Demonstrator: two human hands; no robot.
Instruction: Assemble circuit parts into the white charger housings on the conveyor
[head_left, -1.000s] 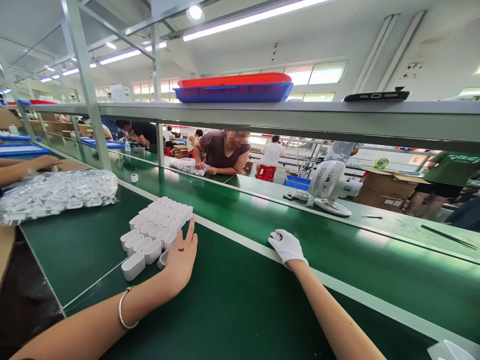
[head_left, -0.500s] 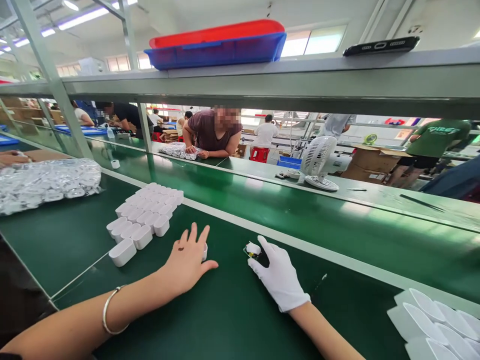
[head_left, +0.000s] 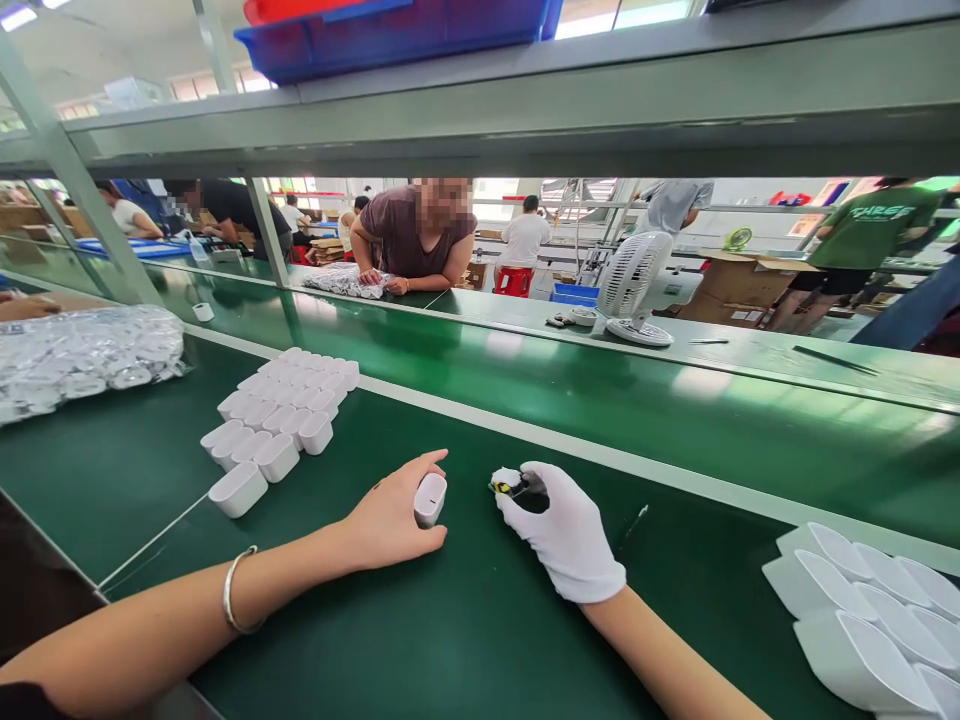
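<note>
My bare left hand (head_left: 390,520) grips a small white plastic shell (head_left: 430,498) between thumb and fingers, its open side turned toward me. My right hand (head_left: 562,535), in a white glove, is closed on a small dark part with a yellow and white end (head_left: 508,484). Both hands rest on the green belt (head_left: 450,620), a hand's width apart. A cluster of several matching white shells (head_left: 281,420) stands in rows to the left of my left hand.
White moulded trays (head_left: 870,620) are stacked at the right edge. A clear bag of white parts (head_left: 82,355) lies far left. A white desk fan (head_left: 634,285) stands across the belt, where a person (head_left: 416,240) leans over another bag. A shelf (head_left: 525,90) runs overhead.
My left hand took one white shell from the cluster and drew it right. My gloved right hand came back from the belt's edge with the small part, toward the shell.
</note>
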